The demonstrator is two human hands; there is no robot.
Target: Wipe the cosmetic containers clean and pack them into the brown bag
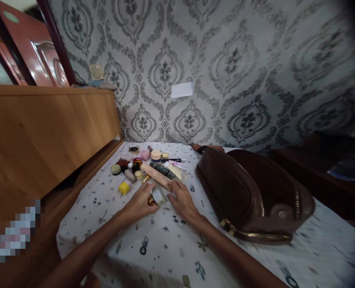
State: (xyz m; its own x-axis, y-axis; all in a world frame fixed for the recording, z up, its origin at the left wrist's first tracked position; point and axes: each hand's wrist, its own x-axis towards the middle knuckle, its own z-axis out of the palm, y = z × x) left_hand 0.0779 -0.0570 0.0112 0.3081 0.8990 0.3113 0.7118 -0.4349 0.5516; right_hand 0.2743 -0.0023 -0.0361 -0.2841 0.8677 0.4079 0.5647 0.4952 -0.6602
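Two hands closed in on one small jar.

One clear jar [158, 196] lay on its side on the cloth [165, 252], between both hands and touching each. The left hand [139, 205] had its fingers curled around the jar's left end, grasping it, while the right hand [181, 200] lay flat and loose on the cloth, its fingertips just touching the jar's right side. Just behind the jar lay a long peach tube [156, 176], with a dark tube [162, 170] beside it. A yellow pot [123, 187] stood near the left hand, at the front of a scatter of small pots. A brown bag [249, 192] lay on the cloth to the right of the right hand. A wooden panel [45, 136] rose on the left, and a patterned wall [225, 60] stood behind.
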